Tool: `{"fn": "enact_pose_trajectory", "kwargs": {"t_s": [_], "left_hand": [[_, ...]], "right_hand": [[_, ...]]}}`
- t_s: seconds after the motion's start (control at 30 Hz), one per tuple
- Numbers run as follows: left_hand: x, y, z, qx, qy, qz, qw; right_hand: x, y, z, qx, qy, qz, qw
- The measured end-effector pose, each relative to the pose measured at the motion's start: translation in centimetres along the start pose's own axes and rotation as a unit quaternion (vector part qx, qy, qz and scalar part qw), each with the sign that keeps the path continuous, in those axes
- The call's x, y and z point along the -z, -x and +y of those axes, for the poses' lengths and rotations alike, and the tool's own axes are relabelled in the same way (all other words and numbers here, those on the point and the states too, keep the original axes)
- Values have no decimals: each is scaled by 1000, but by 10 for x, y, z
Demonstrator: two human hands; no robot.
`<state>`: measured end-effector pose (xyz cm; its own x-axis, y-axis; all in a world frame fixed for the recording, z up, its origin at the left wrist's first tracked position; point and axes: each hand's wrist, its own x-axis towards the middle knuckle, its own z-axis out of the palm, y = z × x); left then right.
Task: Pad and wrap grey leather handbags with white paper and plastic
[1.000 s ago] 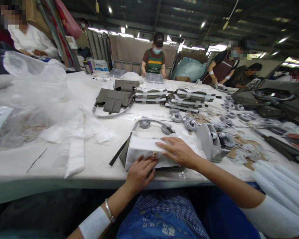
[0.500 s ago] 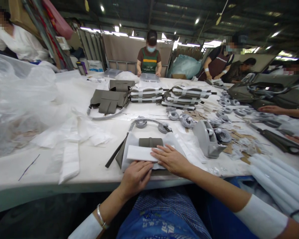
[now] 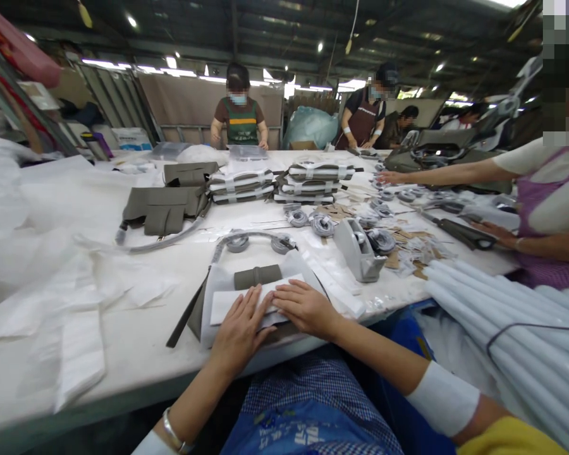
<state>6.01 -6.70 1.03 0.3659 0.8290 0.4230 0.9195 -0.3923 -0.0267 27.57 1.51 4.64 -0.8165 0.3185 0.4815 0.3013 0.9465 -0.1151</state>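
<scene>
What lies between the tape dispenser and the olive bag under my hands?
In the head view, the edge of the white wrapping sheet and loose pale strips lie between the tape dispenser and the olive bag.

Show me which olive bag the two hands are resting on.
The paper-wrapped bag at the near table edge, under the left hand and right hand; the other bags lie farther back, untouched.
</scene>
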Motion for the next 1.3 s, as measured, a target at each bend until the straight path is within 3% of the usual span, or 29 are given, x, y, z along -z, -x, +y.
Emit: {"fn": "enact_pose_trajectory", "kwargs": {"t_s": [0.13, 0.27, 0.33, 0.43, 0.6, 0.7, 0.77, 0.83, 1.0, 1.07, 1.13, 1.2, 1.23, 1.3], "left_hand": [[1, 1, 0, -1, -13, -7, 1000], [1, -1, 0, 2, -12, -10, 1000], [1, -2, 0, 1, -6, -10, 1000], [2, -2, 0, 0, 4, -2, 1000], [2, -2, -1, -1, 7, -2, 1000], [1, -2, -1, -1, 1, -5, 1000], [0, -2, -2, -1, -1, -8, 1000], [-1, -3, -3, 4, -3, -6, 1000], [-8, -6, -5, 10, -2, 30, 1000], [-11, -6, -5, 3, 5, 46, 999], [-13, -5, -6, 4, 17, 54, 998], [-15, -4, -8, 7, 34, 54, 998], [-16, -3, -9, 7, 45, 53, 998], [-19, -3, -11, 3, 63, 50, 997]], "right_hand": [[15, 42, -18, -50, -39, 106, 992], [22, 75, -35, -246, -135, 93, 955], [19, 82, -39, -371, -223, 70, 899], [9, 81, -40, -493, -380, 76, 779], [-2, 67, -45, -555, -569, 149, 588], [-3, 62, -49, -557, -612, 164, 537], [-4, 61, -48, -547, -612, 160, 548], [-5, 61, -45, -526, -591, 151, 592], [12, 59, -31, -443, -441, 76, 777], [34, 61, -22, -417, -322, 65, 848], [64, 70, -9, -403, -175, 90, 894], [99, 89, 7, -410, -18, 97, 907], [118, 101, 17, -425, 59, 83, 900], [157, 133, 36, -478, 194, 31, 856]]}}
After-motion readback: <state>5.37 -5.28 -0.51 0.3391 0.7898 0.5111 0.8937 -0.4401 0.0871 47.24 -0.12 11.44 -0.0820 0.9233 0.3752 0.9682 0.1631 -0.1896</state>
